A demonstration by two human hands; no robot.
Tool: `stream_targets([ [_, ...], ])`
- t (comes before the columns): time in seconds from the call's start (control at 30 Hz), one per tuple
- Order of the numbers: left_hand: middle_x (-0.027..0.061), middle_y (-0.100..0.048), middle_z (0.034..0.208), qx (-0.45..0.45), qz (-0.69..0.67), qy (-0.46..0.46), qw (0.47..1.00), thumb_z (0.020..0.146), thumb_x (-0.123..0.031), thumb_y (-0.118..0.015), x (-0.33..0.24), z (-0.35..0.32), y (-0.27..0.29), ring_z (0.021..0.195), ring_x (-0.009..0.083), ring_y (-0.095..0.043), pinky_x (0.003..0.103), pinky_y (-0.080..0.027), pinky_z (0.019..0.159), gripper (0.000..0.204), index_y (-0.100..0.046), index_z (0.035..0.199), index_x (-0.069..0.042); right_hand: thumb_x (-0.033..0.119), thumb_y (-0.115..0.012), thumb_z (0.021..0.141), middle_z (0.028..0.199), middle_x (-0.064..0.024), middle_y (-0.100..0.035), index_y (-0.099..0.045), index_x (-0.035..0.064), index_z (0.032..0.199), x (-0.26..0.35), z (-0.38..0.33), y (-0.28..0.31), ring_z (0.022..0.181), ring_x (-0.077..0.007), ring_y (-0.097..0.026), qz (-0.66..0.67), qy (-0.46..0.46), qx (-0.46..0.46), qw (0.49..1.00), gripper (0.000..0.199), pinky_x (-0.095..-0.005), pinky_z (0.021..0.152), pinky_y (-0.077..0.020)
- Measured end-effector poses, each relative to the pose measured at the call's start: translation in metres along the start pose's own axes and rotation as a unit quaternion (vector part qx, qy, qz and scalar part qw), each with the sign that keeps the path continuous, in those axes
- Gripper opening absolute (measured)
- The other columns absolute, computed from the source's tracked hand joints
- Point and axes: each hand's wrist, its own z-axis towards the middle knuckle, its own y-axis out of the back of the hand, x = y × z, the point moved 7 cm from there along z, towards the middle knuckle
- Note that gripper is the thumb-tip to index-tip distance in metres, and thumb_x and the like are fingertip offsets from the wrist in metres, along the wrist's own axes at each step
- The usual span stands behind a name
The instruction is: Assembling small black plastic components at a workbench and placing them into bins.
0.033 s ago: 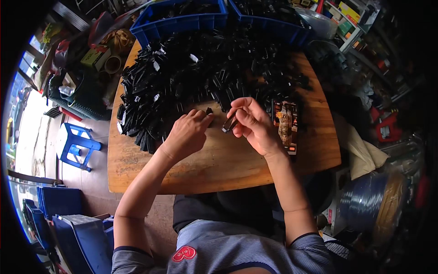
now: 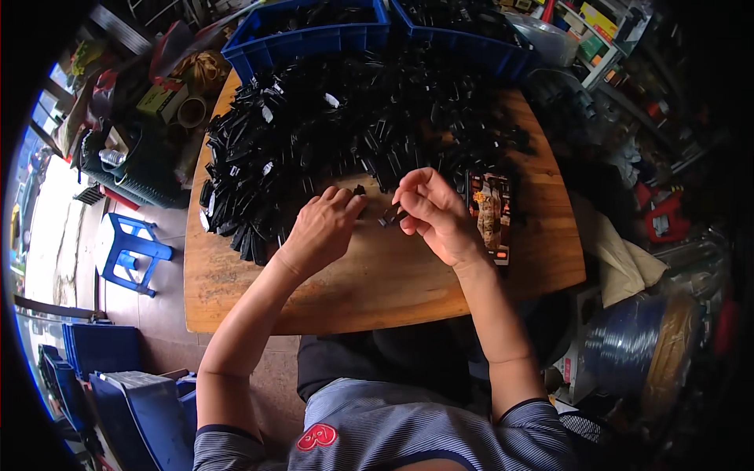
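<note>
Person: striped grey shirt [image 2: 408, 432] at the near edge of the wooden table [image 2: 377, 290], both forearms reaching over it.
Left hand: the left hand [image 2: 318, 228] lies palm down on the table just short of the heap, fingers curled; a small black piece [image 2: 359, 189] shows at its fingertips — pinched or merely touched, I cannot tell.
Right hand: the right hand [image 2: 436, 216] is raised a little above the table, thumb and fingers closed narrowly on a small black part [image 2: 390, 213], which sticks out toward the left hand.
Between hands: the two are close together, not touching.
Beside right hand: a phone-shaped device with a lit screen [image 2: 488, 208] lies flat on the table, just right of that hand.
Heap: a large pile of black plastic parts [image 2: 345, 133] covers the far half of the table (thickest on its left side).
Beyond table: two blue crates [image 2: 306, 39] at the far edge — also holding black parts.
Left of table: a blue plastic stool [image 2: 129, 251] on the floor.
</note>
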Motion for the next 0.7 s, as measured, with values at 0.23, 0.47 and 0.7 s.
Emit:
stream_targets([
  [0.23, 0.0095, -0.054, 0.097, -0.102, -0.088, 0.009, 0.991, 0.072, -0.006, -0.064, 0.004, 0.0, 0.025, 0.092, 0.0261, -0.053, 0.034, -0.048, 0.073, 0.025, -0.057, 0.096, -0.006, 0.005, -0.061, 0.084, 0.091, -0.0049, -0.06, -0.053, 0.0049, 0.098, -0.011, 0.003, -0.009, 0.078, -0.0118, -0.059, 0.002, 0.026, 0.043, 0.999, 0.017, -0.0237, 0.07, -0.0486],
  [0.47, 0.0093, -0.06, 0.095, 0.032, -0.675, 0.124, 0.726, 0.092, -0.027, -0.052, -0.009, -0.009, 0.002, 0.087, 0.0154, -0.06, 0.027, -0.049, 0.072, 0.039, -0.049, 0.115, 0.004, 0.009, -0.056, 0.089, 0.094, -0.0029, -0.062, -0.058, 0.0037, 0.109, -0.009, -0.004, -0.007, 0.079, -0.0095, -0.059, -0.004, 0.041, 0.007, 0.999, 0.021, -0.0236, 0.071, -0.0498],
  [0.7, 0.0049, -0.057, 0.085, 0.005, -0.583, 0.137, 0.801, 0.091, -0.033, -0.054, -0.003, -0.013, 0.011, 0.078, 0.011, -0.053, 0.025, -0.045, 0.073, 0.043, -0.05, 0.114, 0.002, 0.012, -0.062, 0.086, 0.083, -0.0013, -0.06, -0.058, 0.0059, 0.101, -0.012, -0.002, -0.009, 0.068, -0.0083, -0.057, -0.007, 0.037, 0.027, 0.999, 0.016, -0.0222, 0.06, -0.048],
])
